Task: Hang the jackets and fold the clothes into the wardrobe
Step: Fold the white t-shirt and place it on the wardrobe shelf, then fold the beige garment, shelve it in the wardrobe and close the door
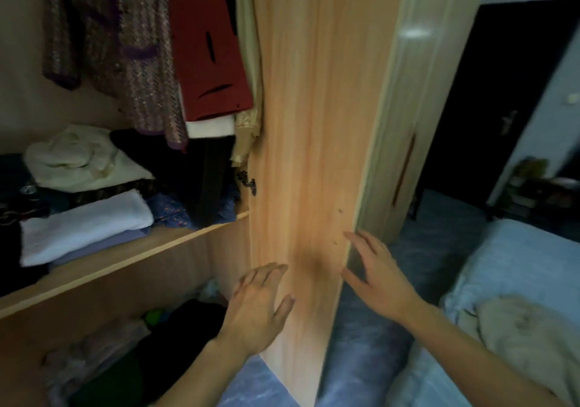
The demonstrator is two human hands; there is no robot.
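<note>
The open wardrobe door (pixel 301 124) stands edge-on in the middle of the view. My left hand (pixel 257 306) lies flat against its inner face, fingers spread and empty. My right hand (pixel 373 271) curls around the door's outer edge, thumb on the inner side. Inside the wardrobe hang a red jacket (pixel 210 45), a patterned purple-brown jacket (pixel 125 52) and a beige garment (pixel 248 61). A white folded cloth (pixel 84 221) lies on the shelf (pixel 125 256) on top of a lilac one. Cream and dark clothes are piled behind it.
The lower compartment holds dark and patterned clothes (pixel 119 359). A bed with a light blue cover (pixel 518 265) stands at the right, with a beige garment (pixel 530 331) lying on it. Blue carpet (pixel 364 359) covers the floor. A dark doorway (pixel 489 108) is behind.
</note>
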